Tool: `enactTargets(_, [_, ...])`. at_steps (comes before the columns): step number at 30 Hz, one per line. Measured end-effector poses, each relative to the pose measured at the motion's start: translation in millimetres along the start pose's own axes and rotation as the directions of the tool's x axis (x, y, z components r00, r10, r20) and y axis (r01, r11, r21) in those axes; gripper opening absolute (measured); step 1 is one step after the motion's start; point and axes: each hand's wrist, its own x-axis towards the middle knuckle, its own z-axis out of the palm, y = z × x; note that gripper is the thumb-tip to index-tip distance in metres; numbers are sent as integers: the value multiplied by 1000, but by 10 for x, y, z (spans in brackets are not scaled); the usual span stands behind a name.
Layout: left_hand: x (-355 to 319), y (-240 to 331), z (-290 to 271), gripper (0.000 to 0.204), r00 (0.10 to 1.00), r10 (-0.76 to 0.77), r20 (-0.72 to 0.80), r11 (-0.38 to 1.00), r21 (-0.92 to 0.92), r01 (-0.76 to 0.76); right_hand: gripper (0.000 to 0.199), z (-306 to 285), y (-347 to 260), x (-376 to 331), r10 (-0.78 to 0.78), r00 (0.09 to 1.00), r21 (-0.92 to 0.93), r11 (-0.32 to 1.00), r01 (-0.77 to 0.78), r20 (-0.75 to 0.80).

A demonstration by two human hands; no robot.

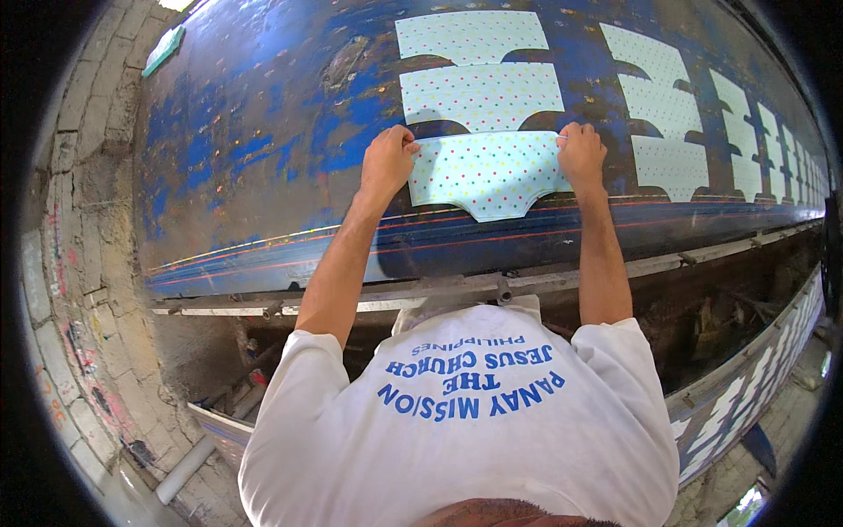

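Observation:
Stretched between my two hands is a pale mint fabric panel (492,176) with coloured dots, cut in the shape of underpants. My left hand (389,162) pinches its upper left corner, and my right hand (582,156) pinches the upper right one. The panel hangs over or lies on the dark blue, paint-worn table (263,176), near its front edge; whether its lower part touches the surface I cannot tell. Just beyond it, two like panels, a middle one (481,92) and a farther one (471,37), lie flat in line on the table.
More dotted panels (672,162) lie in rows along the table to the right. Coloured lines run along the front edge, above a metal rail (518,285). A block wall (75,263) stands at left; a small mint block (164,51) sits at the far left corner. Another panel-covered table (746,395) is behind me, lower right.

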Motion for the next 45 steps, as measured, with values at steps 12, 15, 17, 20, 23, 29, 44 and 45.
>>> enactTargets(12, [-65, -10, 142, 20, 999, 50, -14, 989, 138, -47, 16, -276, -161, -251, 64, 995, 166, 985, -51, -74])
enactTargets(15, [-139, 36, 234, 21, 989, 94, -117, 975, 213, -67, 16, -356, -183, -299, 33, 998, 135, 991, -27, -45])
enactTargets(17, [-164, 26, 237, 22, 979, 96, -177, 988, 139, -72, 13, -376, -197, -296, -5, 995, 120, 993, 17, -98])
enactTargets(20, [-133, 0, 201, 24, 994, 53, -97, 991, 128, -40, 9, -345, -217, -246, -8, 995, 136, 990, 22, -100])
enactTargets(23, [-103, 25, 180, 23, 995, 8, -99, 993, 122, 4, 12, -298, -188, -198, -12, 996, 134, 991, 24, -90])
enactTargets(29, [-116, 106, 194, 16, 991, -119, -64, 982, 140, 127, 15, -255, -14, -118, 7, 1000, 284, 959, -2, -18])
enactTargets(44, [-152, 276, 114, 22, 956, -231, -180, 968, 56, 245, 21, -219, 368, 177, -307, 945, 425, 875, 234, 113])
enactTargets(45, [-163, 292, 114, 22, 952, -244, -186, 964, 61, 259, 21, -221, 368, 181, -312, 943, 431, 872, 234, 119])
